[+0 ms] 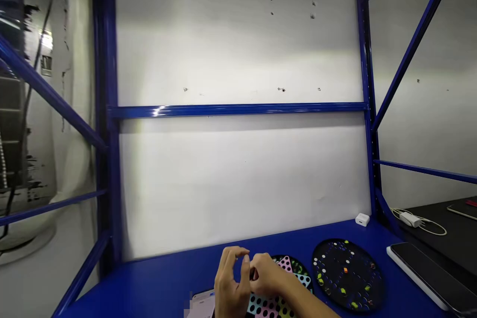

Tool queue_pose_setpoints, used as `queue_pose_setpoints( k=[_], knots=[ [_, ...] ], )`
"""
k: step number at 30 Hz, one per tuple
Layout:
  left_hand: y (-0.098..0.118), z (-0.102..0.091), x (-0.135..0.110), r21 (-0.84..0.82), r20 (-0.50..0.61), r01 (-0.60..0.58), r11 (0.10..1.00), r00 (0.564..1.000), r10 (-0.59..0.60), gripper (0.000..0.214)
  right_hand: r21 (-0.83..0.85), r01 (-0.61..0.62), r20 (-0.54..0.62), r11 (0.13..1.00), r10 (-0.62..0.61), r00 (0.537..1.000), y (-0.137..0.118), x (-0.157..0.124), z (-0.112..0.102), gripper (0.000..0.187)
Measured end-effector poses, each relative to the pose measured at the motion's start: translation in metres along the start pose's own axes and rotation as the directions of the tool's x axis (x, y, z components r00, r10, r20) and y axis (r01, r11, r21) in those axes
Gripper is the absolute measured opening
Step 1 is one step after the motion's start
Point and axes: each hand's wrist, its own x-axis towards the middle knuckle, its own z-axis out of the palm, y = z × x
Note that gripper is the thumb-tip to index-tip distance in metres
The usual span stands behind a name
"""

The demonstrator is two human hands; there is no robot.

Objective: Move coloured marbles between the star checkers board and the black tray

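Two hands are working over the dotted pieces (302, 279), and five colour patches are showing around the fingers and wrist: two pink, two light blue, one yellow, though how many separate pieces they are making is hard to tell. They're lying on a black round tray (298, 264) low in the view, partly hidden by the hands. The left hand (231, 285) is standing upright with its fingers bent and its thumb raised; the right hand (265, 276) is keeping its fingers tightly bent, close against the left. Whether either is gripping anything, I cannot tell, as the fingertips are covering the spot. Just right of them a second round tray (357, 268) is lying, carrying one orange piece (346, 270), about six white beads and about six yellow-green bits, with darker ones blending into the black. At the left hand's side one pale flat item (203, 303) is poking out. All this is resting on the blue table (167, 283), where one white adapter (362, 219) is sitting at the back right and one dark slab (428, 278) is lying at the right edge. Beyond, a second white charger (410, 219) is trailing its cable on a black surface, and one blue crossbar (238, 109) is spanning two uprights before a white wall (242, 184).
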Motion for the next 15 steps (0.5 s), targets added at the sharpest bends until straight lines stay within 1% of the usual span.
queue_pose_setpoints(
  k=[2,3,5,6,8,9,11,13,15],
  knots=[
    [0.0,0.0,0.0,0.004,0.0,-0.007,1.0,1.0,0.007,0.022,0.01,0.017,-0.057,1.0,-0.016,0.998,0.001,-0.01,-0.012,0.023],
    [0.001,0.0,0.0,0.007,0.003,-0.011,1.0,1.0,0.011,0.022,0.006,0.022,-0.1,1.0,-0.021,0.995,0.003,-0.017,-0.022,0.026],
    [0.002,0.0,0.0,0.009,0.013,-0.02,1.0,1.0,0.02,0.022,-0.023,0.0,-0.175,1.0,-0.004,0.985,0.012,-0.037,-0.051,0.03],
    [0.002,0.001,-0.001,0.006,0.013,-0.026,1.0,1.0,0.026,0.022,-0.05,-0.05,-0.22,0.998,0.038,0.975,0.02,-0.049,-0.07,0.03],
    [0.003,0.002,-0.001,-0.005,0.004,-0.04,0.999,0.999,0.04,0.022,-0.127,-0.195,-0.267,0.973,0.156,0.951,0.04,-0.077,-0.11,0.028],
    [0.004,0.003,-0.001,-0.012,-0.002,-0.043,0.999,0.999,0.043,0.022,-0.166,-0.284,-0.295,0.945,0.227,0.928,0.053,-0.093,-0.13,0.027],
    [0.005,0.004,-0.001,-0.02,-0.011,-0.045,0.999,0.999,0.044,0.022,-0.249,-0.438,-0.297,0.864,0.363,0.883,0.079,-0.125,-0.165,0.022],
    [0.006,0.005,-0.001,-0.02,-0.003,-0.042,0.999,0.999,0.042,0.022,-0.338,-0.525,-0.281,0.781,0.448,0.848,0.102,-0.154,-0.189,0.022],
    [0.005,0.006,-0.001,-0.019,0.015,-0.044,0.999,0.999,0.044,0.022,-0.4,-0.581,-0.233,0.709,0.534,0.813,0.121,-0.176,-0.199,0.028]
  ],
)
